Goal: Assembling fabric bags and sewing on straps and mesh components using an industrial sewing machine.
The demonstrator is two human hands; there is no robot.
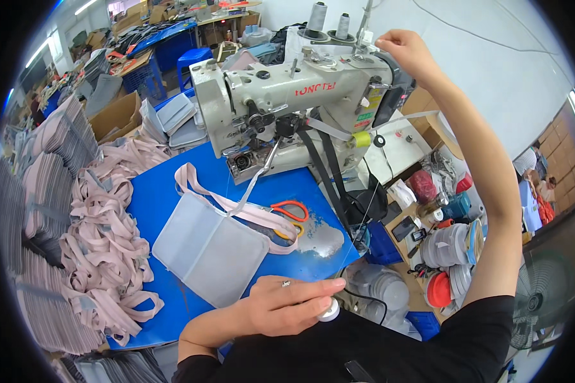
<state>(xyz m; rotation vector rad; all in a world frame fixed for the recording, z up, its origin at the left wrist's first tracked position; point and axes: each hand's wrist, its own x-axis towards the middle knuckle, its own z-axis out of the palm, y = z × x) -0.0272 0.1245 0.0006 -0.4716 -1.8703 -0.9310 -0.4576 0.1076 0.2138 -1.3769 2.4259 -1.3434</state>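
Note:
My left hand (286, 307), a ring on one finger, is closed low in front of my chest, with a small white round piece (329, 311) held under its fingers. A thin thread runs up from near its fingertips toward the machine's right side. Raised high at the back right, my right hand (406, 52) is pinched beside the thread stand; what it grips is too small to make out. Between them stands a grey sewing machine (313, 89). A pale grey fabric pouch (209, 246) with a pink strap (201, 185) lies on the blue table (148, 204). Orange-handled scissors (291, 210) rest partly under the strap.
Pink straps (108, 255) heap along the table's left, beside tall stacks of grey pieces (45, 198). Thread cones (316, 18) stand behind the machine. At right are tape rolls (444, 246), a phone (404, 228) and a fan (536, 300). Black straps (329, 159) hang from the machine.

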